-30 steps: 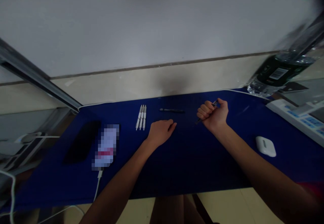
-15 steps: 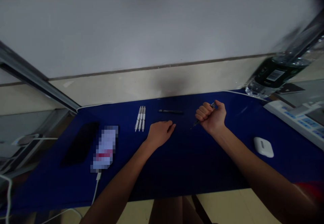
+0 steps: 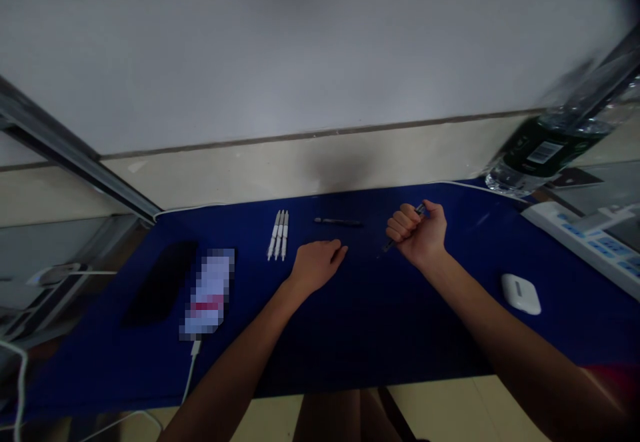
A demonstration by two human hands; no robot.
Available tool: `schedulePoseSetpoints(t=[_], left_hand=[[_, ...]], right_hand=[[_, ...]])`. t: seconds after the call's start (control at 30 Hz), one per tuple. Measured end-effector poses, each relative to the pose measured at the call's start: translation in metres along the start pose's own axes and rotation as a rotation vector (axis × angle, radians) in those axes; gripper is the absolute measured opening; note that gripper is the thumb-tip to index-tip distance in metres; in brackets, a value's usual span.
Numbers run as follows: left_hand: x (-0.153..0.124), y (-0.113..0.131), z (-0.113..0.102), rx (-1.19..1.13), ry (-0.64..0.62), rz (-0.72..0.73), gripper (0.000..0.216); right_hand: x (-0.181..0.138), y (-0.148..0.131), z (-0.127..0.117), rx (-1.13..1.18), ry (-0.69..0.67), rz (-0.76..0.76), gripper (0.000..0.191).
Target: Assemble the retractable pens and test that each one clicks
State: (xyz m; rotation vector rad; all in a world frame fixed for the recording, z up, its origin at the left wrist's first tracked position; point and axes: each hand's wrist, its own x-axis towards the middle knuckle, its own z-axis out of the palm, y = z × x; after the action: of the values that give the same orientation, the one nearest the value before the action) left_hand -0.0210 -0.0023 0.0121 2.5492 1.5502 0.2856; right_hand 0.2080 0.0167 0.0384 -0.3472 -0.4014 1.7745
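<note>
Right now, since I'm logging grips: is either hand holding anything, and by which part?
The right hand grips a dark pen around its middle, both ends showing; no held thing shows in the left hand.

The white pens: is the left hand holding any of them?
No, the white pens lie side by side on the blue tabletop, a visible gap separating them from the left hand.

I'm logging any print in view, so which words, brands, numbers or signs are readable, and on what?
No words or numbers are readable.
Bottle: barcode and pale marks on the green label, too blurred.
White power strip: markings on blue patches, too small.
Phone screen: pixelated.
White case: grey mark, unreadable.
White pens, dark pen and slim pen in the right hand: no legible print.
</note>
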Motion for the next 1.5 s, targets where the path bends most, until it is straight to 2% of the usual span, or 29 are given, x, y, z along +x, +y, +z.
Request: schedulePoseSetpoints(t=[0.47, 1.5], left_hand=[[0.0004, 0.0008, -0.001, 0.002, -0.007, -0.002, 0.047], [0.0002, 0.001, -0.0031, -0.001, -0.024, 0.008, 0.047]], right_hand=[[-0.0005, 0.0004, 0.0047, -0.036, -0.007, 0.064, 0.04], [-0.0013, 0.0019, 0.0055, -0.042, 0.034, 0.026, 0.042]])
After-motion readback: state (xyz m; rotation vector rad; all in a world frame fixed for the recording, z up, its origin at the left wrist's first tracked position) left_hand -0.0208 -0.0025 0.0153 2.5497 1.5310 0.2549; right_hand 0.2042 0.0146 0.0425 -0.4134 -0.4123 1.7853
